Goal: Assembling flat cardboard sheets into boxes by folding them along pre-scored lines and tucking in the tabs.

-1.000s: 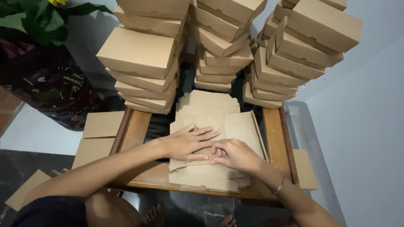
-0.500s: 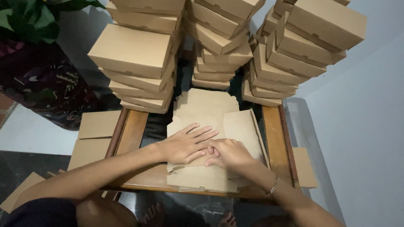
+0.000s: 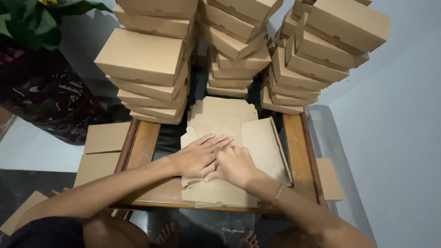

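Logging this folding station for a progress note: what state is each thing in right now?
Flat cardboard sheet: unfolded, lying on the table, pressed down by both hands.
Left hand: open, palm flat on the sheet.
Right hand: knuckles bent, pressing the sheet.
Stacked boxes: folded, closed, in three tall piles.
Wooden table: upright, carrying the sheet.

Home floor workspace: low wooden table [image 3: 303,156], stacked cardboard boxes [image 3: 147,69], houseplant [image 3: 32,23], bare feet [image 3: 170,235].

Dim indoor light, soft and even from above; faint shadows under forearms on the counter [image 3: 146,146]. No glare. Sharp centre, wide-angle stretch bending stacked boxes [image 3: 146,55] at top edges.
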